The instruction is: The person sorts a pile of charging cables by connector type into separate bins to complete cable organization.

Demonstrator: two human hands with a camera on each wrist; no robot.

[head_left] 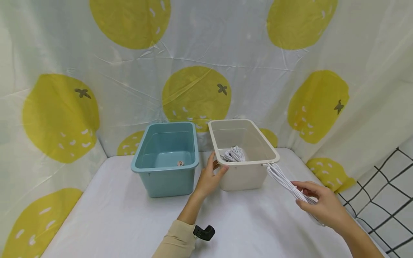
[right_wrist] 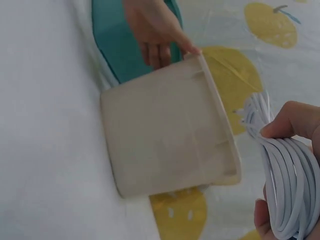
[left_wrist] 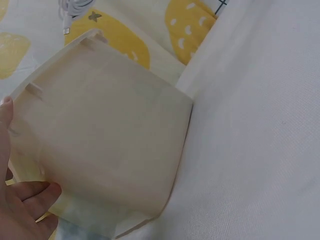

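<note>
A beige bin [head_left: 242, 175] stands on the white-covered table, with a bundle of white cable [head_left: 234, 154] inside it. My left hand [head_left: 208, 178] holds its front left corner, thumb by the rim and fingers along the side wall. My right hand [head_left: 317, 202] grips another coiled bundle of white cable [head_left: 285, 181], to the right of the bin. In the right wrist view, the thumb presses on the cable loops [right_wrist: 292, 175] and fingers lie behind. The bundle's far end, with a metal plug [left_wrist: 66, 30], overlaps the bin's front right rim in the head view.
Left of the beige bin stands a blue-green bin [head_left: 169, 182] with a small round item [head_left: 180, 163] at its bottom. A lemon-printed curtain [head_left: 200, 93] hangs behind the table. Black wire grid [head_left: 390, 182] edges the right side.
</note>
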